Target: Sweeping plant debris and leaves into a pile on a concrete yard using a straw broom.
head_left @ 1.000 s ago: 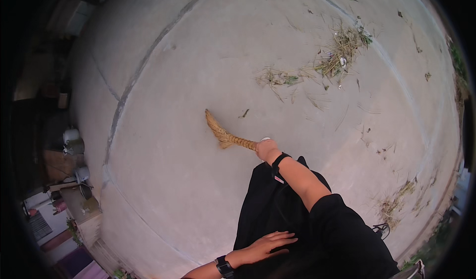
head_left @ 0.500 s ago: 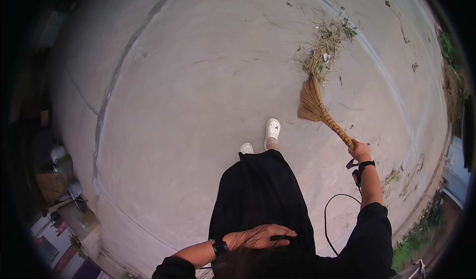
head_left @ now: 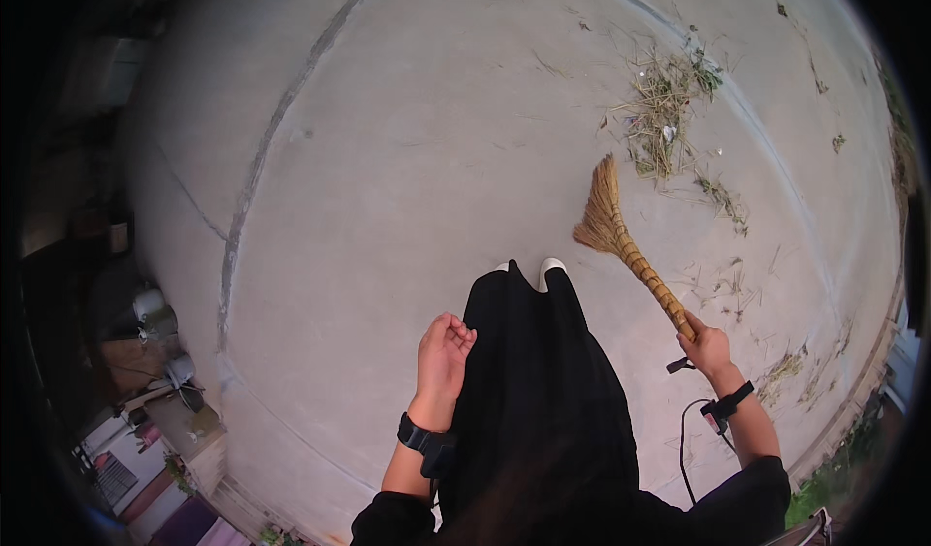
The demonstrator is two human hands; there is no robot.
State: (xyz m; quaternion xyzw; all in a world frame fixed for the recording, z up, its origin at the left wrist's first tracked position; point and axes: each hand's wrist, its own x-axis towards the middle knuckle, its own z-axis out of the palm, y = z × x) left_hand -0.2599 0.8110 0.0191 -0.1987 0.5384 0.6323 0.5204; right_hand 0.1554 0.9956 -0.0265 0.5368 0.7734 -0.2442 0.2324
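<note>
Grey concrete yard [head_left: 407,158] lies underfoot, where the right hand [head_left: 708,347], clasping the short straw hand broom [head_left: 621,240], has swung it from left to right toward dry grass litter [head_left: 664,110], the left hand [head_left: 443,357] now lifted, loosely curled, empty.

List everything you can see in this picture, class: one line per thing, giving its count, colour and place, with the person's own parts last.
broom: one, straw-coloured with a bound handle, right of centre, bristles toward the debris
pile of dry grass and twigs: one, tan and green, upper right on the concrete
scattered bits of straw: several, tan, right of the broom
concrete ground: grey, with curved joint lines
clutter of pots and boxes: several, mixed colours, lower left edge
shoes: two, white, centre, peeking from the black skirt
left hand: empty, fingers curled, black wristband
right hand: grip closed on the broom handle, black wrist strap with a cable
</note>
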